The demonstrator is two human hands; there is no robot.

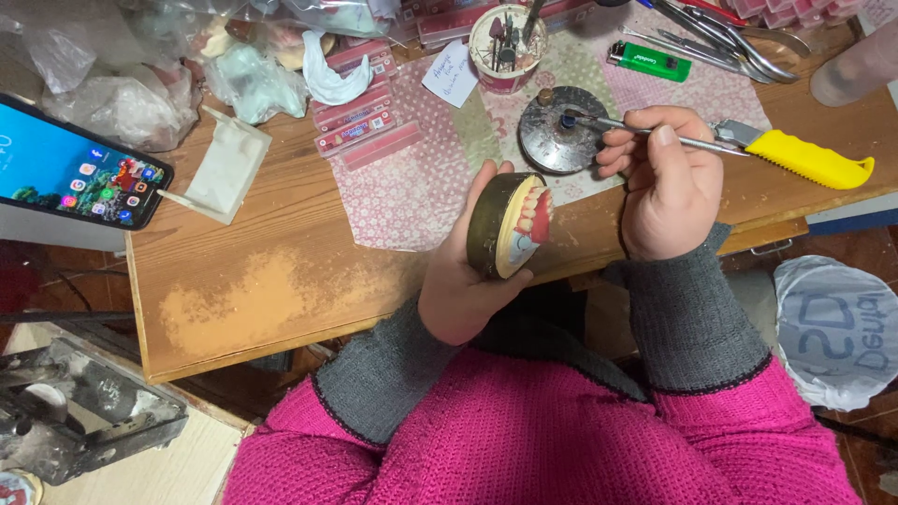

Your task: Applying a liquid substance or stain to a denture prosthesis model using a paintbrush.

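Wooden bench [262, 281] is carrying the work, a patterned cloth [412, 178] lying beyond both grips. Left hand [463, 281] is closing its grip around a round brass-coloured flask [496, 224], the denture teeth [535, 213] facing rightward toward the other grip. Right hand [666, 182] is pinching a thin metal instrument [636, 128], whose tip is touching a round metal dish [559, 129] just left of that grip.
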